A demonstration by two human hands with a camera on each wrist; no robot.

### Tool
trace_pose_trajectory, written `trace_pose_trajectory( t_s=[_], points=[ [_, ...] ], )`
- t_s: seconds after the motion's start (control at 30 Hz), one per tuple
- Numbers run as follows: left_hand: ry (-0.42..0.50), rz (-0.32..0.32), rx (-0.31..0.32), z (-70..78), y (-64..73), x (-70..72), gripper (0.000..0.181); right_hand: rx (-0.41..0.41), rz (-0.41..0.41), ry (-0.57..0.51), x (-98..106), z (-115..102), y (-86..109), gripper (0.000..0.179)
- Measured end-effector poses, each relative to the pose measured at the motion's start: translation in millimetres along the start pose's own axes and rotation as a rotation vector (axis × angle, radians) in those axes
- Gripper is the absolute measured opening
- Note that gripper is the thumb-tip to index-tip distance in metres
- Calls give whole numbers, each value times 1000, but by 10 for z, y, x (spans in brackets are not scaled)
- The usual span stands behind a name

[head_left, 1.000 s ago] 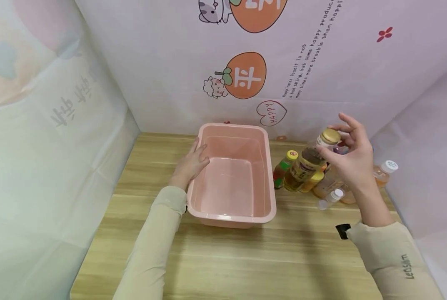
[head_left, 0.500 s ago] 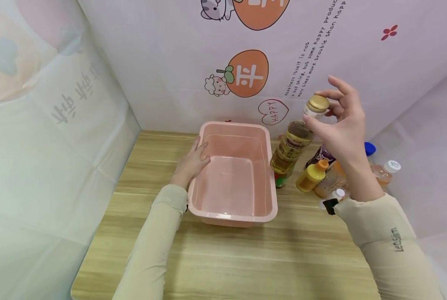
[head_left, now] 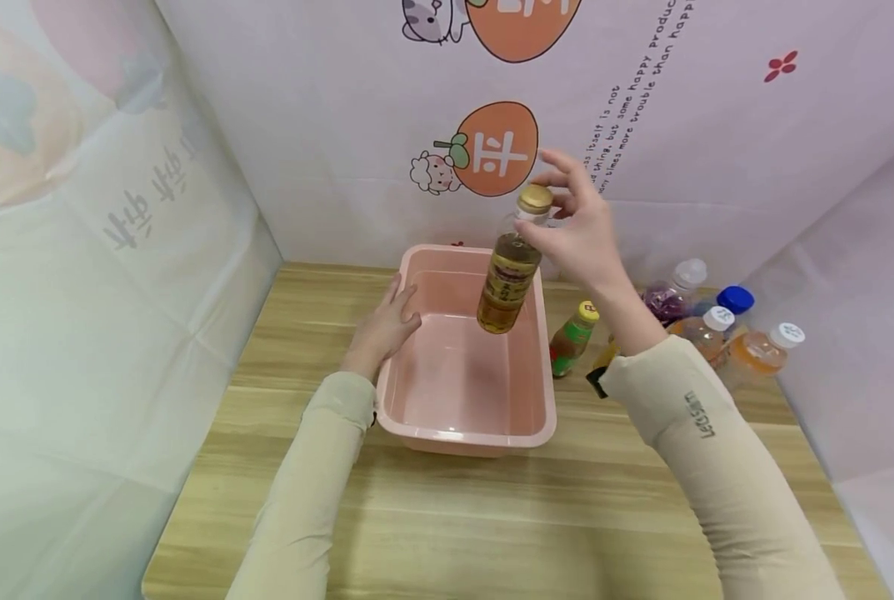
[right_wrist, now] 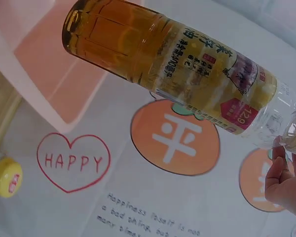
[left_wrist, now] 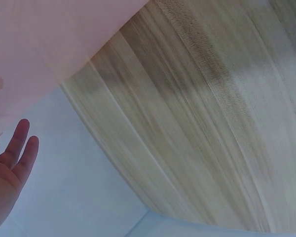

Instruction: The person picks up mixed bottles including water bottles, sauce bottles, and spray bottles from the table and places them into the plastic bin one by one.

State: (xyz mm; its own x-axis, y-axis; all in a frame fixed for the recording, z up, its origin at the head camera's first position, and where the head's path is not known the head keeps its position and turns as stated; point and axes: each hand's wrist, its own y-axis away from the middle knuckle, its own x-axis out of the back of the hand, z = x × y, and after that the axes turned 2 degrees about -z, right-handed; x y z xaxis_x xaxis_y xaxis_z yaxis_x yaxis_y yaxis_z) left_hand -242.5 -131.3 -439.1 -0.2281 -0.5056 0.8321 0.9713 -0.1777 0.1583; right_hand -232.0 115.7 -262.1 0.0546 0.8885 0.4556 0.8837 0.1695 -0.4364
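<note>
Amber-filled clear bottle (head_left: 506,287), yellow label (right_wrist: 214,74) with a pink 12.9 patch (right_wrist: 240,111), gold cap (head_left: 535,197), hangs tilted over the pink bin (head_left: 465,437), right hand (head_left: 577,240) pinching its neck. Left hand (head_left: 382,333) rests on the bin's left rim, fingers spread. Versus 0.5 s ago: bottle shifted left from the bin's right edge to over its interior, and the green-labelled bottle (head_left: 571,343), then mostly hidden, now shows.
</note>
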Motion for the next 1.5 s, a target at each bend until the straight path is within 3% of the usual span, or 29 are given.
trace_pose_trajectory(
  t_s=[0.33,0.6,0.77,1.5],
  points=[
    [-11,6,-5,3,-7,6,61,-81,-95,48,-443,293,-141,72],
    [-20,-5,6,20,9,-3,62,-133,-113,44,-739,611,-83,74],
    [-21,0,12,19,8,-15,62,-172,-118,-13,-928,733,-62,81],
    [-23,11,28,20,4,6,63,-208,27,-70,-1517,857,-10,85]
  ],
)
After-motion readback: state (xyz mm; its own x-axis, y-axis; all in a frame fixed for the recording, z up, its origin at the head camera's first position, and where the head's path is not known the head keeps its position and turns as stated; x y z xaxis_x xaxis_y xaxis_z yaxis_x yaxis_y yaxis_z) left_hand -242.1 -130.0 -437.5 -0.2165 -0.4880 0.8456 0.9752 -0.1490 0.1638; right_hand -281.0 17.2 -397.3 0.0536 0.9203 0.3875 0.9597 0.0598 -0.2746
